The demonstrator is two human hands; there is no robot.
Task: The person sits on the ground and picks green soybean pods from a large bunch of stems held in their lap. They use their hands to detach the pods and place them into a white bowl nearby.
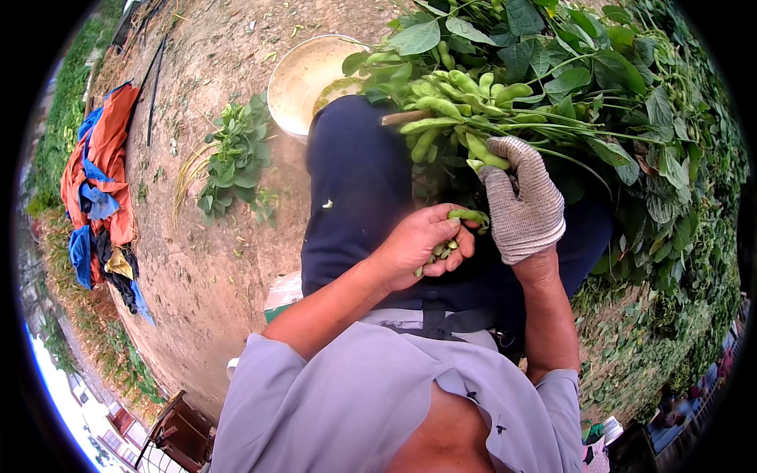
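My left hand (429, 242), bare, pinches a green soybean pod (468, 216) between thumb and fingers. Several shelled soybeans (443, 249) rest in its curled palm. On my right hand (523, 198) is a striped knitted glove. Its thumb and forefinger are closed on a second green pod (486, 152) at the lower edge of a bunch of soybean stems. Plump soybean pods (440, 106) hang thickly on that bunch, which lies across my knees with its cut stem end (407, 117) pointing left. Whether the gripped pod is still attached to a stem, I cannot tell.
A pale basin (293, 80) stands beyond my left knee with some green bits inside. Leafy soybean plants (644, 118) are heaped along the right. A small pile of leafy stems (233, 156) lies on the dirt ground. Farther left is an orange and blue tarp (109, 171).
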